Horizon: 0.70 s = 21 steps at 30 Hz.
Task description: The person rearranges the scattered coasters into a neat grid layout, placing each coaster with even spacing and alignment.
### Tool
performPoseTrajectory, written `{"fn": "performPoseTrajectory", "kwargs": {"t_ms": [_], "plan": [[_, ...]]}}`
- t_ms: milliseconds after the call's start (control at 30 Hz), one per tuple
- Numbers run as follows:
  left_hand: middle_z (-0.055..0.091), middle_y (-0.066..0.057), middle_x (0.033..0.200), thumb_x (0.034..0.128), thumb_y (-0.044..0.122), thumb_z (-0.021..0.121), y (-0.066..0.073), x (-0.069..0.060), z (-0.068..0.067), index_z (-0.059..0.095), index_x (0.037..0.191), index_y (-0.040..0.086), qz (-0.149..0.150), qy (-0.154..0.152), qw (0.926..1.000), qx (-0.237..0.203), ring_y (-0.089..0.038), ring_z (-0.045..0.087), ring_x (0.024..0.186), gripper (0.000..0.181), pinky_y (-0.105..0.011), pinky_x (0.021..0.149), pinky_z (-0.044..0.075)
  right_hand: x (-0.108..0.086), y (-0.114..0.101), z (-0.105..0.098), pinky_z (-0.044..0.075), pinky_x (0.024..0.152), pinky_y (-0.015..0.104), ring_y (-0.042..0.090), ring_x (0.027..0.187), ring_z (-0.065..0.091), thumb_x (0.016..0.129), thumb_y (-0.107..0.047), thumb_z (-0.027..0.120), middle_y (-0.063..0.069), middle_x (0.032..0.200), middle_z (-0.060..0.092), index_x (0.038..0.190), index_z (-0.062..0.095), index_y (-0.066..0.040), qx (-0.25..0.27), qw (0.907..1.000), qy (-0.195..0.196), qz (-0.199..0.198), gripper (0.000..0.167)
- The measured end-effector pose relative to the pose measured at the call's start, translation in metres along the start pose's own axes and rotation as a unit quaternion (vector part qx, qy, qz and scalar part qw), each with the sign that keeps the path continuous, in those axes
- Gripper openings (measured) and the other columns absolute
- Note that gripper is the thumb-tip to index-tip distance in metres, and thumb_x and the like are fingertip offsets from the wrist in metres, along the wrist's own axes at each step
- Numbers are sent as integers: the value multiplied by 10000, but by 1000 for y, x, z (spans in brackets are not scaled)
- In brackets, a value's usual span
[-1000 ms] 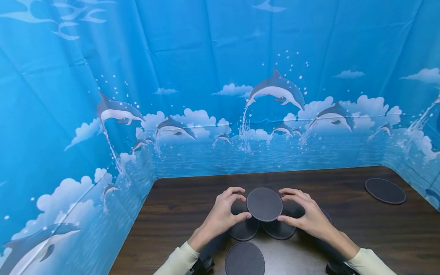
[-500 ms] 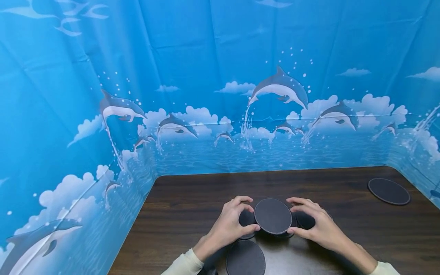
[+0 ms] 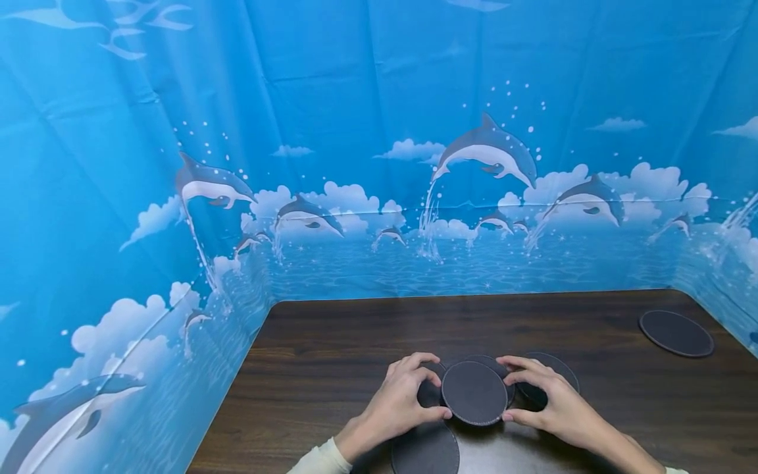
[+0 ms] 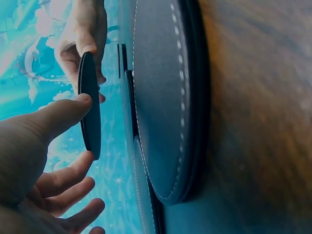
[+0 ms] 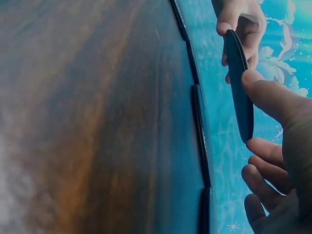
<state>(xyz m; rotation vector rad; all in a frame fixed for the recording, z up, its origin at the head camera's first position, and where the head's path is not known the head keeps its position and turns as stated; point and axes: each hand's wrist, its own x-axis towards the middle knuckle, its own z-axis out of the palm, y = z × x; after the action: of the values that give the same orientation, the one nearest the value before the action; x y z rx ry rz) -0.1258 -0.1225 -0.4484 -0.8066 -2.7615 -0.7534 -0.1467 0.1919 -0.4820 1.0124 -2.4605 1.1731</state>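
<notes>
Both hands hold one dark round leather coaster (image 3: 474,393) with pale edge stitching. Its left edge is pinched between thumb and fingers of my left hand (image 3: 405,398), its right edge by my right hand (image 3: 551,401). In the left wrist view the held coaster (image 4: 91,105) is apart from those on the table; the right wrist view shows this coaster (image 5: 239,87) edge-on. Beneath and behind it lie more coasters, partly hidden: one by the left fingers (image 3: 429,394) and one beyond the right hand, a coaster (image 3: 559,368) lying flat. Nearer me is another coaster (image 3: 426,454).
A separate coaster (image 3: 676,334) lies at the far right of the dark wooden table (image 3: 331,342). A blue dolphin-print curtain (image 3: 355,131) rises along the table's back and sides.
Both hands have brought the held coaster down and nearer me, keeping their grip. It now covers parts of different coasters on the table. The head view has shifted slightly.
</notes>
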Motion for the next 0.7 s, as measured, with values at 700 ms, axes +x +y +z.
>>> {"fn": "performPoseTrajectory", "kwargs": {"t_ms": [700], "plan": [[540,94,1374,796,510,856,5,-7,5,731,945,214,-52,-82,9999,-37,-171,486,1289,354,-524,1069,357,-12,-3,2,403,896,480,134,1260,507,741,-387,905,-32,1419,560,1115,681,-312,-3,9999,34,117,442]]}}
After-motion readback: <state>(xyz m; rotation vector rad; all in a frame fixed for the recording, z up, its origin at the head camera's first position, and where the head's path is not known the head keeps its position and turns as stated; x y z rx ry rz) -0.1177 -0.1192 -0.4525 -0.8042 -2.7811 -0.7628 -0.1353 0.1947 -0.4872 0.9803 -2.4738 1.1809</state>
